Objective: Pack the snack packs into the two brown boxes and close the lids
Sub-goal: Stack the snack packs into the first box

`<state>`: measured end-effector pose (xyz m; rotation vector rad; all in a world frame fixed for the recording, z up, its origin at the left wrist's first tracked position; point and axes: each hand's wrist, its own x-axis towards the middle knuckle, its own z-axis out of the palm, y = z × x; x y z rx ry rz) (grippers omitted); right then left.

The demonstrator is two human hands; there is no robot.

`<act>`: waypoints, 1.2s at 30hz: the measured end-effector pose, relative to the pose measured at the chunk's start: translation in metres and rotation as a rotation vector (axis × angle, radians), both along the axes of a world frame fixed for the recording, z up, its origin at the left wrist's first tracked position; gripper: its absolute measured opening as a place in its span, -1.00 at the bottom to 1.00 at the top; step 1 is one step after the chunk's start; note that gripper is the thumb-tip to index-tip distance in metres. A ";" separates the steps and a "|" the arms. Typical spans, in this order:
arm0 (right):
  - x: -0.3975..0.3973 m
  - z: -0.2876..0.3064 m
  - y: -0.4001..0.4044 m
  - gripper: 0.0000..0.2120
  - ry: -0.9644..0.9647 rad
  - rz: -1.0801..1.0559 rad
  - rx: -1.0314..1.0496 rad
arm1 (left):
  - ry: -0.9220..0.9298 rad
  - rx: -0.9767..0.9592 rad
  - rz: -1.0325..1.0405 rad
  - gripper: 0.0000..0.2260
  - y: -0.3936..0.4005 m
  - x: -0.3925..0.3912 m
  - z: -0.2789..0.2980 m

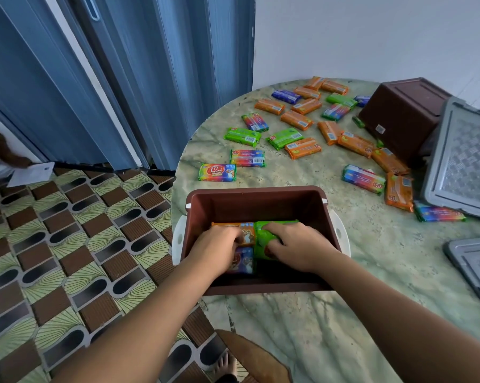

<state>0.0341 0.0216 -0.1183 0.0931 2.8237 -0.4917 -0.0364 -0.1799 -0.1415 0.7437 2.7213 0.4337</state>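
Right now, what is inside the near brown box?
Inside the brown box: an orange pack, a green pack and a blue pack. Both hands cover whatever lies beneath them.

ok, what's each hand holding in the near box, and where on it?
Right hand grips the green pack at its near end. Left hand rests on the orange pack; a real grip cannot be told.

Brown box (pixel 256 201) up front, white handles (pixel 178 239), orange pack (pixel 227 225) and green pack (pixel 263 233) inside. Scattered packs (pixel 296 120) run orange, green, blue, rainbow-striped. Worktop (pixel 371 272) shows pale green marbling. Grey lids (pixel 462 158) carry a woven texture. Floor (pixel 53 244) tiles repeat brown, black, green. Blue folding door (pixel 150 78).
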 end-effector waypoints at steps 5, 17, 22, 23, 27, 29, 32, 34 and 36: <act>-0.004 -0.011 0.003 -0.48 -0.179 0.050 -0.012 | 0.036 -0.060 -0.088 -0.86 0.001 0.001 0.003; 0.000 -0.018 0.006 -0.52 -0.072 0.056 0.031 | -0.014 -0.286 -0.221 -0.27 0.006 0.005 0.011; -0.001 -0.021 0.008 -0.27 -0.131 0.190 0.169 | 0.017 -0.286 -0.251 -0.36 0.006 0.004 0.013; -0.001 -0.022 0.008 -0.28 -0.126 0.204 0.189 | 0.024 -0.284 -0.260 -0.37 0.006 0.004 0.013; -0.002 -0.026 0.008 -0.33 -0.090 0.210 0.201 | 0.060 -0.273 -0.285 -0.35 0.007 0.003 0.013; -0.001 -0.024 0.007 -0.36 -0.086 0.189 0.189 | 0.056 -0.274 -0.279 -0.37 0.007 0.004 0.015; 0.001 -0.011 0.004 -0.46 0.036 0.122 0.112 | 0.036 -0.208 -0.230 -0.38 0.006 0.008 0.019; 0.002 0.001 0.005 -0.58 0.257 0.070 0.051 | 0.118 -0.054 -0.152 -0.46 0.004 0.010 0.026; -0.002 0.013 0.013 -0.68 0.473 0.032 0.058 | 0.344 0.083 -0.086 -0.58 0.001 0.004 0.037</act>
